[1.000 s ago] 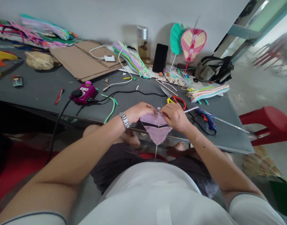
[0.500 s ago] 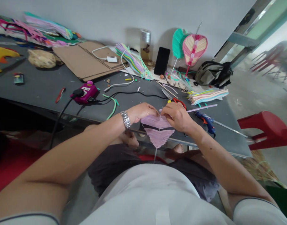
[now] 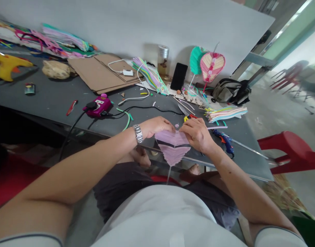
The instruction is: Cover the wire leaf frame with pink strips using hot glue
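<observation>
A lilac leaf-shaped piece (image 3: 173,155) of pleated strips, crossed by a dark band, hangs point-down over the table's front edge. A thin stem runs down from its tip. My left hand (image 3: 159,127), with a metal watch on the wrist, is closed on its upper left edge. At the upper right edge, my right hand (image 3: 197,133) is closed too, its fingers bent over the piece. A lilac strip (image 3: 218,128) sticks out to the right behind that hand. Scissors (image 3: 186,115) with red and yellow on the handles lie just beyond it, partly hidden.
A blue glue gun (image 3: 225,141) lies at the table's right. A purple power socket (image 3: 98,105) with black cables stands left. Behind are cardboard sheets (image 3: 95,73), strip bundles (image 3: 225,114), a phone (image 3: 179,76), a jar (image 3: 162,61) and two finished leaf shapes (image 3: 212,67). A yellow glue gun (image 3: 8,65) lies far left.
The camera view has shifted, so the table's things sit lower in it. Both hands still grip the lilac piece, and the strip by my right hand shows less of its length.
</observation>
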A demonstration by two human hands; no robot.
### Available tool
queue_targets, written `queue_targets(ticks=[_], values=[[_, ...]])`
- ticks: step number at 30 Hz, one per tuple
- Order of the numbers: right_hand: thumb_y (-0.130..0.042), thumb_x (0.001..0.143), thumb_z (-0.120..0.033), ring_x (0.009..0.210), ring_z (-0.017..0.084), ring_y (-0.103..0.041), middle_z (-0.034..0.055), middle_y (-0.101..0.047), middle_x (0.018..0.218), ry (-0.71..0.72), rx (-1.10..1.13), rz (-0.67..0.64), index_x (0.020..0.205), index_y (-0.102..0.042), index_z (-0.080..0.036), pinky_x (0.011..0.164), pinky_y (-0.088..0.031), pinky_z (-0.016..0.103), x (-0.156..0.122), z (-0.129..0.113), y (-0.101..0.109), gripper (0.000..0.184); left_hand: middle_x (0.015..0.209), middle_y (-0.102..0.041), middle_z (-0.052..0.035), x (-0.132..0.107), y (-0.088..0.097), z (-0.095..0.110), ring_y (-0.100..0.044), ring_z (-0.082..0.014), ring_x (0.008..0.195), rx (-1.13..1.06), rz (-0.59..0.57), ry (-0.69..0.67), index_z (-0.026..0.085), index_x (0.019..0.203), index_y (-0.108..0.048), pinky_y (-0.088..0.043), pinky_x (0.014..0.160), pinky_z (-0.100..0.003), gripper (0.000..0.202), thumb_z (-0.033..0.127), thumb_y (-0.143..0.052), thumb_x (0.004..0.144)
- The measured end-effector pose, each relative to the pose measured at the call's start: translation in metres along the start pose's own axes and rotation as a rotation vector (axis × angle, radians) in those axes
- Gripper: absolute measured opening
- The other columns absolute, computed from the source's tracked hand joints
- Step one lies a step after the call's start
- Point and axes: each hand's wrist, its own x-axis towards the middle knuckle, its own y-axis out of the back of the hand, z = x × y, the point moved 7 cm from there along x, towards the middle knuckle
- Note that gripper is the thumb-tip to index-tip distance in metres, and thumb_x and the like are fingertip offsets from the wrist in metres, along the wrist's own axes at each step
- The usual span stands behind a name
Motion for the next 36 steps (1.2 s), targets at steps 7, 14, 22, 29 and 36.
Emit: queue_targets(ticks=[7, 14, 22, 29, 36], values=[[-0.052, 0.094, -0.008, 0.090, 0.021, -0.054, 0.0054, -0.069, 0.093, 0.031, -0.063, 0.011, 0.093, -0.072, -0.020, 0.084, -0.028, 0.037, -0.004, -0.004, -0.003, 0.023, 0.068, -0.075, -0.0052, -0.003, 0.000, 0.005, -0.061, -0.0191, 0.062, -0.020, -0.009, 0.083, 0.021, 0.063, -0.079, -0.042, 0.059, -0.030, 0.010, 0.027, -0.080, 0.055], [-0.052, 0.095, -0.009, 0.088, 0.020, -0.053, 0.0049, -0.068, 0.092, 0.065, -0.113, 0.040, 0.087, -0.070, -0.020, 0.083, -0.028, 0.037, -0.005, -0.009, -0.002, 0.022, 0.056, -0.067, -0.0014, 0.002, -0.005, 0.014, -0.053, -0.0160, 0.054, 0.030, -0.054, 0.117, 0.022, 0.052, -0.073, -0.037, 0.056, -0.030, 0.009, 0.026, -0.081, 0.051], [-0.057, 0.095, -0.016, 0.101, 0.025, -0.058, 0.0092, -0.068, 0.107, -0.093, -0.064, 0.303, 0.104, -0.068, -0.023, 0.088, -0.037, 0.041, -0.020, -0.006, 0.023, 0.016, 0.048, -0.057, 0.0009, -0.001, -0.001, 0.019, -0.041, -0.0123, 0.046, 0.065, 0.012, 0.075, 0.022, 0.051, -0.069, -0.025, 0.051, -0.030, 0.016, 0.031, -0.081, 0.056], [-0.068, 0.090, -0.045, 0.088, 0.024, -0.065, 0.0091, -0.070, 0.098, -0.722, 0.751, 0.726, 0.110, -0.063, -0.021, 0.077, -0.051, 0.038, -0.078, 0.023, 0.009, 0.032, 0.061, -0.063, 0.0017, -0.015, 0.017, 0.046, -0.051, -0.0123, 0.056, -0.076, 0.071, -0.063, 0.018, 0.063, -0.068, -0.032, 0.055, -0.026, 0.023, 0.035, -0.082, 0.056], [-0.071, 0.087, -0.052, 0.072, 0.019, -0.063, 0.0026, -0.072, 0.080, -0.640, 1.261, 0.507, 0.088, -0.072, -0.021, 0.070, -0.052, 0.031, -0.055, -0.008, -0.001, 0.031, 0.065, -0.062, 0.0026, -0.030, 0.007, 0.054, -0.051, -0.0108, 0.062, -0.103, 0.073, -0.218, 0.016, 0.067, -0.069, -0.035, 0.063, -0.025, 0.025, 0.034, -0.084, 0.059]])
